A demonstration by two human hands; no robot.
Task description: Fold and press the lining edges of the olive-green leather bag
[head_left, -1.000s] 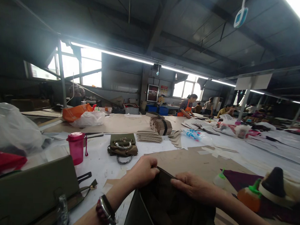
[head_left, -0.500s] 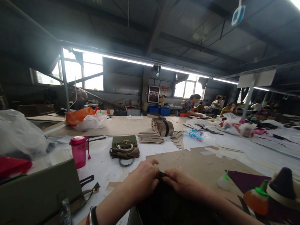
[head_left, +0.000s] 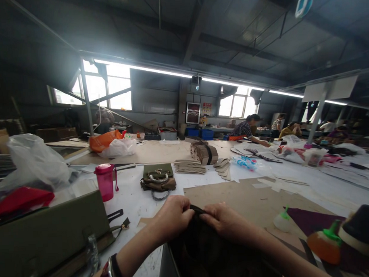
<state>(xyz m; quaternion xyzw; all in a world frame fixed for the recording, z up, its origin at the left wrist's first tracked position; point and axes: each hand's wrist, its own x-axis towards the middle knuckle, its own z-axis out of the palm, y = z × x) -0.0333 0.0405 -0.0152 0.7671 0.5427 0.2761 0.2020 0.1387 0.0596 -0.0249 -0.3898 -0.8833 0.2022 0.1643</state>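
In front of me, at the bottom middle of the head view, stands a dark handbag (head_left: 206,251) with its inside in deep shadow. My left hand (head_left: 177,213) pinches its top edge from the left. Just right of it, my right hand (head_left: 220,216) is closed on the same edge, thumb and fingers together. A short stretch of dark rim shows between the two hands. Beyond them lies a small olive handbag (head_left: 158,172) with wrapped handles. A larger olive bag (head_left: 51,234) stands at the left, beside my left forearm.
A pink cup (head_left: 105,183) stands at the left. Bundled tan pieces (head_left: 200,152) lie farther back. Near my right arm are a small white bottle (head_left: 282,221), an orange bottle with a green nozzle (head_left: 323,246) and a black cone (head_left: 363,225). A co-worker (head_left: 244,128) bends over the far table.
My hands have moved slightly apart along the rim, and more of the dark edge shows between them. The view has turned a little left. The co-worker's head is lower.
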